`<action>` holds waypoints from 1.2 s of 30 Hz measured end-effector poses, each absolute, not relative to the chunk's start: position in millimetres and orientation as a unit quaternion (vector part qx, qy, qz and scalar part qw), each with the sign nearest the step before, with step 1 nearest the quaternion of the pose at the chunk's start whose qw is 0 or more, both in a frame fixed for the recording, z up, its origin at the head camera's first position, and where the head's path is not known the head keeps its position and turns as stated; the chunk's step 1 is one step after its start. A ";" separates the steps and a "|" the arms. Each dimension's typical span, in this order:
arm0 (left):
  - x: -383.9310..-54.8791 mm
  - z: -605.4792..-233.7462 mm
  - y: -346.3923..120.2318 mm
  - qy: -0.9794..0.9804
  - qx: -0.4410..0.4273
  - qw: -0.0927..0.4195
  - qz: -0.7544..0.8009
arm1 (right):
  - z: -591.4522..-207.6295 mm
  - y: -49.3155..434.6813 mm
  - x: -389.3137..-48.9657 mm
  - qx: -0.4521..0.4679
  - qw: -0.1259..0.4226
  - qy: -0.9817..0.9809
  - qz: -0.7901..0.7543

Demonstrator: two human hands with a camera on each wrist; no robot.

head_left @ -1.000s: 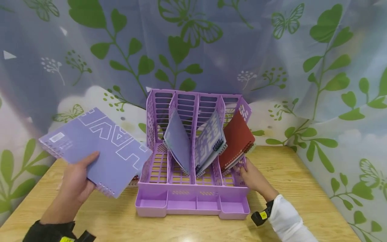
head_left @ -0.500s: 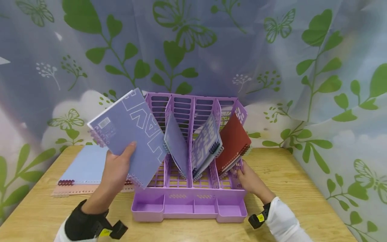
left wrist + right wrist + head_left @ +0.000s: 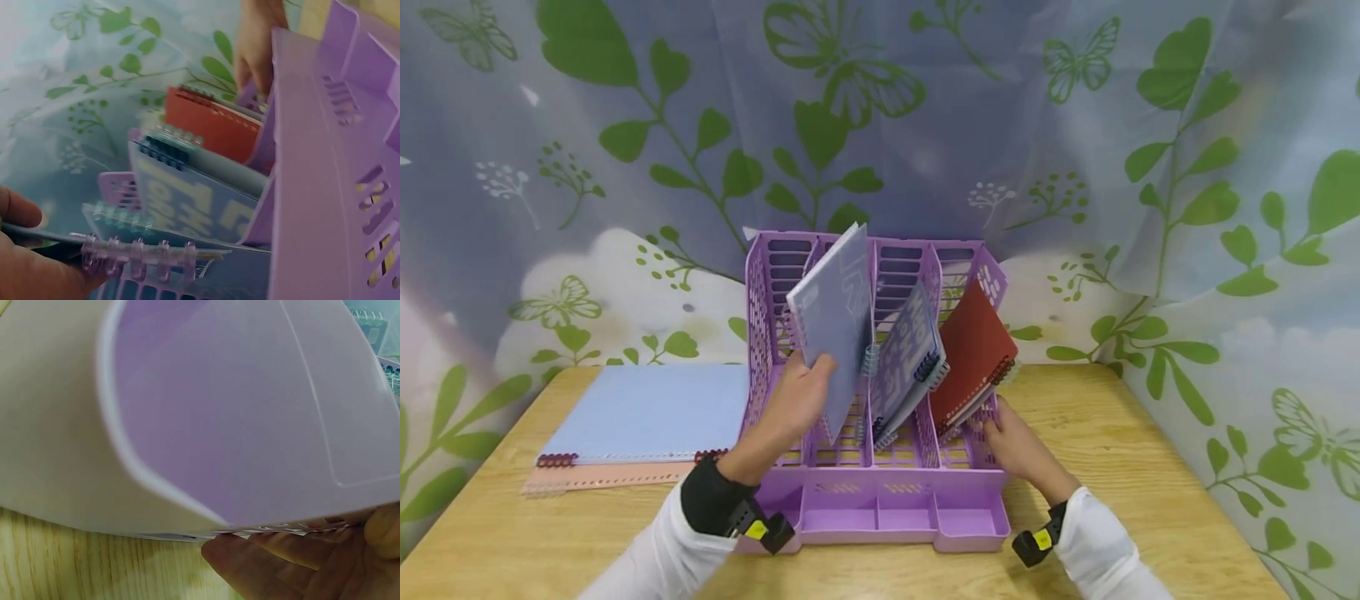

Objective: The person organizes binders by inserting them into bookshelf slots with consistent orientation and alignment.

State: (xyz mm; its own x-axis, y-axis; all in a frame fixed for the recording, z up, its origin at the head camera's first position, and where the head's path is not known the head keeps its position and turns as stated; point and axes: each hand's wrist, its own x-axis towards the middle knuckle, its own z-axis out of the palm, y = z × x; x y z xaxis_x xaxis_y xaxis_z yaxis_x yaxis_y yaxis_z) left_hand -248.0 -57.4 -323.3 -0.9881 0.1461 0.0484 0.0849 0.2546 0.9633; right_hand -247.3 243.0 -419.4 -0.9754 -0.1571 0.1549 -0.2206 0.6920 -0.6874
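Note:
My left hand point(image 3: 793, 404) pinches a blue-purple spiral notebook point(image 3: 838, 312) between thumb and fingers. The notebook stands nearly upright over the second compartment from the left of a purple file rack point(image 3: 898, 475). Close up in the left wrist view, its clear purple rings point(image 3: 139, 257) lie beside the thumb. On the rack's right side, my right hand point(image 3: 1026, 442) grips the side wall; in the right wrist view its fingers point(image 3: 269, 562) reach along the wall's underside. A blue lettered notebook point(image 3: 906, 362) leans in the third compartment. A red notebook point(image 3: 973, 358) leans in the fourth.
A light blue sheet-like notebook point(image 3: 647, 408) with dark red rings lies left of the rack, over a peach one point(image 3: 602, 477). Small open trays point(image 3: 973, 521) run along the rack's front. Behind the wooden table point(image 3: 1097, 417) hangs a leaf-patterned cloth point(image 3: 925, 150).
My left hand has carried the notebook from the left over to the rack and turned it upright, edge towards me. My right hand has stayed at the rack's side.

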 end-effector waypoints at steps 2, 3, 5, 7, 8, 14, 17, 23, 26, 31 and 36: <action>-253.0 -328.5 -54.2 0.806 0.082 0.033 0.585 | -419.8 241.3 -247.6 0.104 0.035 -0.920 0.376; -256.3 -331.3 -53.5 0.810 0.094 0.039 0.577 | -419.7 240.5 -247.7 0.106 0.033 -0.920 0.376; -261.5 -335.8 -53.0 0.818 0.114 0.050 0.561 | -420.0 239.4 -248.0 0.109 0.032 -0.920 0.375; -267.6 -339.6 -53.6 0.828 0.129 0.066 0.542 | -420.0 238.4 -248.1 0.110 0.032 -0.920 0.375; -272.0 -341.8 -54.5 0.826 0.150 0.078 0.538 | -420.2 238.0 -248.2 0.110 0.032 -0.920 0.376; -300.4 -350.4 -55.4 0.798 0.253 0.160 0.523 | -421.1 234.6 -248.7 0.110 0.029 -0.919 0.376; -310.8 -357.2 -55.7 0.803 0.241 0.185 0.513 | -420.6 232.6 -248.7 0.113 0.028 -0.919 0.376; -317.0 -367.8 -57.3 0.822 0.205 0.224 0.481 | -416.1 228.6 -248.7 0.122 0.031 -0.919 0.374; -315.6 -364.7 -60.0 0.820 0.186 0.226 0.492 | -414.2 227.7 -249.7 0.122 0.032 -0.921 0.370; -312.8 -364.0 -65.5 0.821 0.158 0.212 0.505 | -414.4 226.5 -250.3 0.117 0.028 -0.921 0.370; -303.4 -356.1 -76.4 0.807 0.155 0.198 0.535 | -417.2 227.0 -250.0 0.120 0.031 -0.917 0.378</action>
State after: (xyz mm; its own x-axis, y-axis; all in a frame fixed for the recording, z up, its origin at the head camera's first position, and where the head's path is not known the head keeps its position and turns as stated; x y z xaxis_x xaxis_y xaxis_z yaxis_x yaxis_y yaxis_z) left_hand -303.4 -76.4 -356.1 -0.8738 0.4614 -0.1538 0.0383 0.3806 0.9239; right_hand -250.0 227.0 -417.2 -0.9691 -0.1970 0.1487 -0.2446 0.6855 -0.6857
